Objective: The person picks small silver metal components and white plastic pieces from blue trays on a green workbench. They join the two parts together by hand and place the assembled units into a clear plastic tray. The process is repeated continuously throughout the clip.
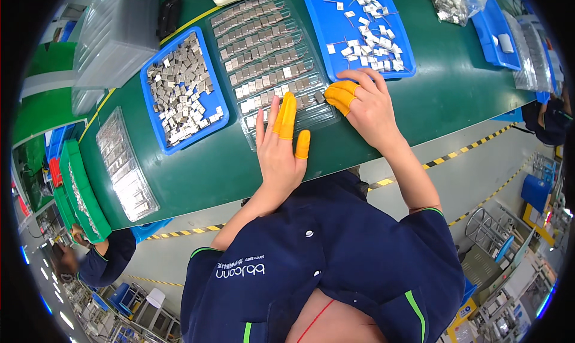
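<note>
My left hand point(280, 154) lies over the near part of a clear plastic blister tray point(251, 130), its fingers stretched out. Yellow finger cots cover its thumb and some fingers, and the fingertips touch the lower rows. Rows of small grey and white rectangular blocks fill the tray's slots. At the tray's right edge, my right hand point(370, 106) has its cot-covered thumb and finger pressed together at a small grey metal block point(318, 96). Beyond that hand is a blue tray point(314, 11) of loose white blocks with thin wires. Left of the blister tray, another blue tray point(220, 97) holds many loose grey and white blocks.
Another filled blister tray point(123, 163) lies left on the green table point(263, 169). Stacked clear trays point(114, 38) stand at far left, near a green bin point(90, 205). A bag of parts point(455, 8) sits far right. A co-worker's sleeve point(111, 259) shows at lower left.
</note>
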The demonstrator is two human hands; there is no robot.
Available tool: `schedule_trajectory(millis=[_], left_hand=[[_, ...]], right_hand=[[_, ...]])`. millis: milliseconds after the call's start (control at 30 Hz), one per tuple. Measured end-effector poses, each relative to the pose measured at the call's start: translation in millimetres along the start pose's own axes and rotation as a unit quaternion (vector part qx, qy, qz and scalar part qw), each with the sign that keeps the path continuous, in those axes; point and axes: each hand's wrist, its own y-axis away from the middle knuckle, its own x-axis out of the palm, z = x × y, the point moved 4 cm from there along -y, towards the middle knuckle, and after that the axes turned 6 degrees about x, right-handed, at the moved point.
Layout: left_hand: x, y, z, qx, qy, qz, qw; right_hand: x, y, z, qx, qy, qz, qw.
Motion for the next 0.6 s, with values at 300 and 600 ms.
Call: schedule_trajectory(millis=[300, 600], left_hand=[[14, 0, -6, -0.005, 0.013, 0.097, 0.995], [26, -5, -16, 0.019, -0.044, 0.171, 0.984]], right_hand=[[1, -6, 6, 0.008, -0.016, 0.000, 1.000], [5, -3, 5, 0.022, -0.038, 0.026, 0.999]])
